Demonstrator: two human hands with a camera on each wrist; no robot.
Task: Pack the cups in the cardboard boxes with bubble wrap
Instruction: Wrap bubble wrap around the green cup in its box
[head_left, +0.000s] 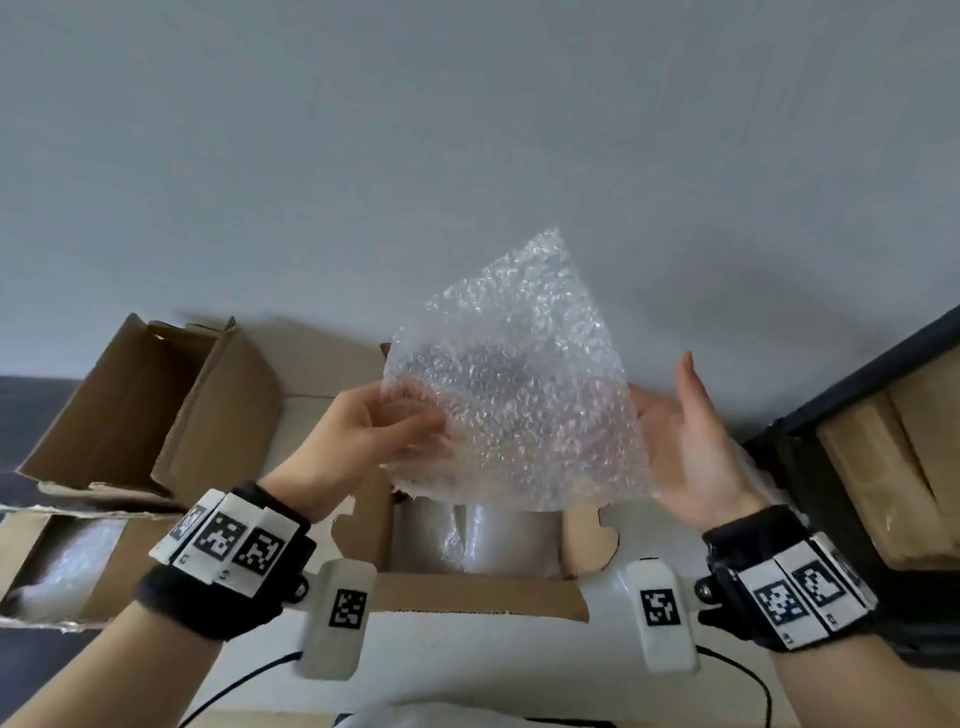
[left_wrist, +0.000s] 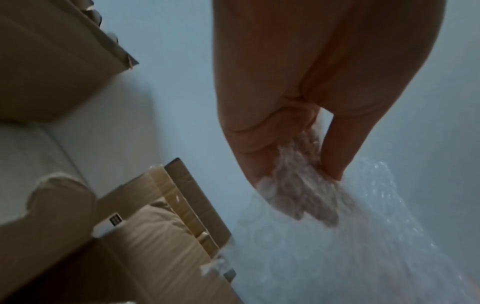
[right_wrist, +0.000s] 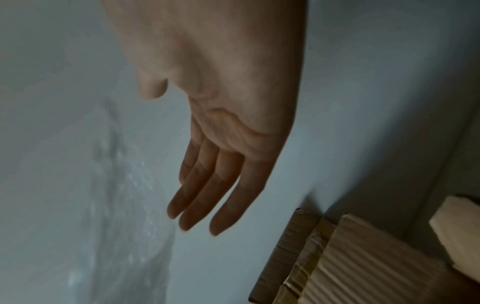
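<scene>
Bubble wrap (head_left: 511, 384), a single clear sheet, hangs in the air above the open middle cardboard box (head_left: 467, 587), held up probably so it can be spread before it goes in. Something pale already wrapped in plastic lies inside that box; whether it is a cup I cannot tell. The left hand (head_left: 363, 431) pinches the sheet's left edge between thumb and fingers, which keeps it hanging flat. The right hand (head_left: 685, 441) is flat with straight fingers beside the sheet's right edge, holding nothing, likely ready to take that side. Further left stand an empty box (head_left: 140, 405) and another box (head_left: 62, 566) with wrapped contents.
</scene>
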